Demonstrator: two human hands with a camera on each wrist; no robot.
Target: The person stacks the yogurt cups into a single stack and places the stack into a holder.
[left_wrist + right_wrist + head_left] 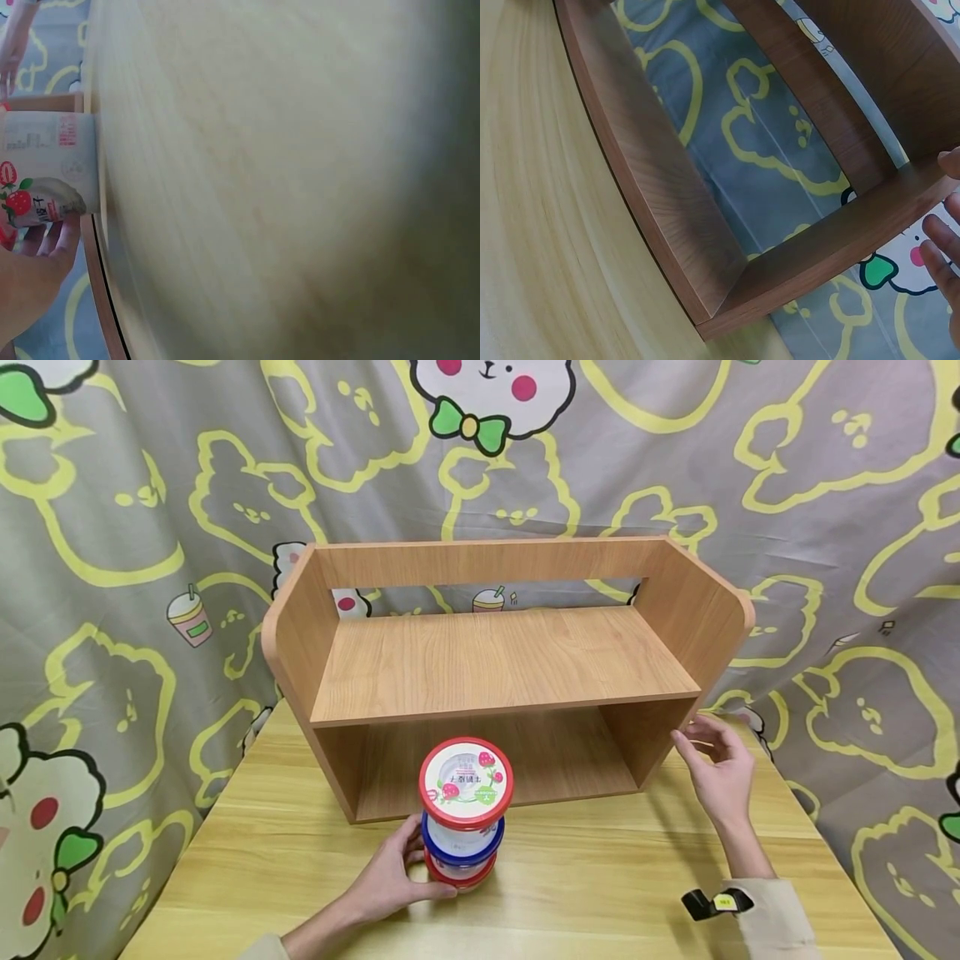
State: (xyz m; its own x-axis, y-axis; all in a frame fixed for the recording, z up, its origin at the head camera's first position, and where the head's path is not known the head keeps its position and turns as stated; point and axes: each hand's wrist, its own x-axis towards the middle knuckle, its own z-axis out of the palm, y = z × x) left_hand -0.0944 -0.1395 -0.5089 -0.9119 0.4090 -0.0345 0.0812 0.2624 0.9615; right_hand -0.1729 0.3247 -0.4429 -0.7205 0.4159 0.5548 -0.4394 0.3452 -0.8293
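Three round plastic tubs stand stacked on the table in front of the shelf. The top tub (467, 781) has a red lid with strawberries printed on it, the middle tub (463, 843) a blue lid, and the bottom tub (472, 883) a red rim. My left hand (393, 868) grips the stack low down, thumb in front and fingers behind the bottom tub. Strawberry print shows on a white tub (45, 165) in the left wrist view. My right hand (720, 768) touches the wooden shelf (495, 660) at its right side panel, fingers loosely bent.
The shelf has an upper board, a lower compartment (495, 756) and raised side panels. It stands on the wooden table (585, 868), before a grey patterned curtain (525, 485). A black strap (716, 903) sits at the right sleeve.
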